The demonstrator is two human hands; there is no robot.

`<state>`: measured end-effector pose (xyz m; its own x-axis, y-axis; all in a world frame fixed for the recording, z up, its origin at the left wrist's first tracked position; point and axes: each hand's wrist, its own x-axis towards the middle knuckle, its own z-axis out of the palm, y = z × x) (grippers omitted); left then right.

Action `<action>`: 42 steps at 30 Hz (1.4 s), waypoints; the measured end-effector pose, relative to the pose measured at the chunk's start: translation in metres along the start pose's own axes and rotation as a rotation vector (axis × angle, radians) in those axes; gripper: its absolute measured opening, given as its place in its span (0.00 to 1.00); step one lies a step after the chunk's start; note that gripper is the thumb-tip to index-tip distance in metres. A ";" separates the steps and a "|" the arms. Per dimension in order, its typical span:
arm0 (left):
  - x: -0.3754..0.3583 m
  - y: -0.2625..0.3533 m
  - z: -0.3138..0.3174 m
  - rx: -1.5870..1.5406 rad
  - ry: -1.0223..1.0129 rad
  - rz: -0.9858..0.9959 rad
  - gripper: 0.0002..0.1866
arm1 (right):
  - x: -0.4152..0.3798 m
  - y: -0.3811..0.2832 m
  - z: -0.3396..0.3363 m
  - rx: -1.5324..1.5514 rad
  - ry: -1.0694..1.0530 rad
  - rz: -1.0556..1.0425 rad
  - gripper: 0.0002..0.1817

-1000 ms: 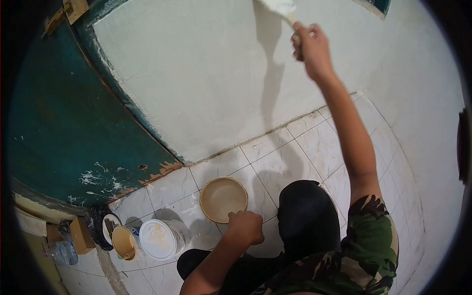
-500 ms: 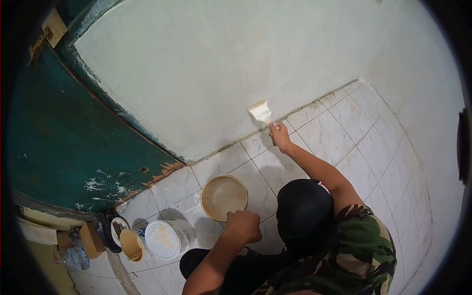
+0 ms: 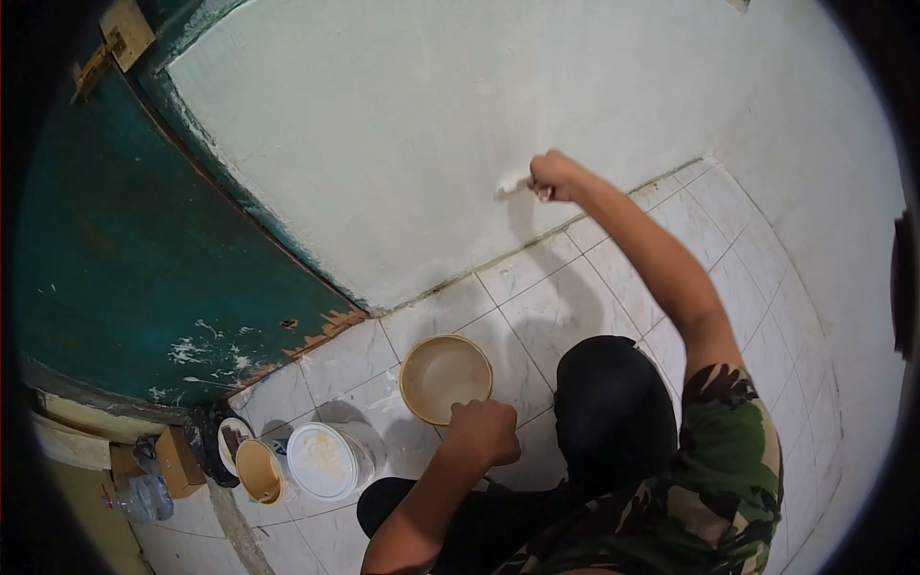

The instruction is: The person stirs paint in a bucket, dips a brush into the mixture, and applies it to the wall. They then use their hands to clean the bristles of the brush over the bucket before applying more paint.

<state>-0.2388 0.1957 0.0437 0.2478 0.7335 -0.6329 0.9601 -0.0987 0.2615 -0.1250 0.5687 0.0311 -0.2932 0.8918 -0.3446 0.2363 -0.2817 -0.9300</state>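
- At the far left a green door [image 3: 163,249] stood beside the pale wall [image 3: 383,144], with a clear plastic bottle [image 3: 149,498] and a cardboard box [image 3: 180,462] on the tiled floor [image 3: 522,278] below it.
- Next came a small open tub [image 3: 257,471], just beside a white bucket [image 3: 322,462] whose lid was smeared with a pale coating.
- Right of these, an open round basin [image 3: 446,379] sat near the left hand [image 3: 487,433]. That hand's fingers were curled closed at the near rim and appeared to grip it; the rest of the basin lay beyond them, towards the wall. It looked firm-sided and fairly light, though any liquid inside would make it slosh if tipped, so the rim was a sensible hold.
- Further right, a pale brush [image 3: 512,188] pointed left from the right hand [image 3: 558,178], close to the lower wall; whether it touched could not be told. The fingers were closed around its handle, with the head lying out beyond them. It would likely handle lightly, the head softer than the handle and perhaps slippery when wet, so the handle was the place to hold.
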 end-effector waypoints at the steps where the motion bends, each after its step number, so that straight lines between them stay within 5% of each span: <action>1: -0.001 -0.001 0.000 -0.002 0.004 0.006 0.13 | -0.011 -0.024 -0.005 0.000 -0.018 0.011 0.09; 10: -0.007 -0.005 -0.005 -0.025 0.033 0.012 0.14 | -0.136 -0.160 -0.040 -0.115 -0.085 -0.275 0.07; 16: -0.009 -0.001 -0.007 -0.005 0.016 -0.009 0.14 | -0.173 -0.153 -0.030 0.056 0.208 -0.783 0.13; 19: -0.006 -0.001 -0.004 -0.007 0.016 -0.021 0.14 | -0.148 -0.129 -0.013 0.185 0.251 -0.846 0.11; 28: 0.006 -0.011 -0.015 -0.139 0.360 -0.006 0.16 | -0.145 -0.033 0.023 0.402 -0.169 -0.463 0.05; 37: 0.021 -0.011 -0.034 -0.776 0.784 -0.094 0.18 | -0.152 -0.012 0.066 0.439 -0.602 -0.221 0.07; 42: 0.016 -0.006 -0.020 -0.161 0.522 -0.010 0.18 | -0.135 0.037 0.049 0.518 -0.640 -0.167 0.06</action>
<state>-0.2429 0.2209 0.0465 0.1019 0.9744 -0.2006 0.9202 -0.0157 0.3912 -0.1219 0.4207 0.0371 -0.7924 0.6073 -0.0580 -0.2667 -0.4303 -0.8624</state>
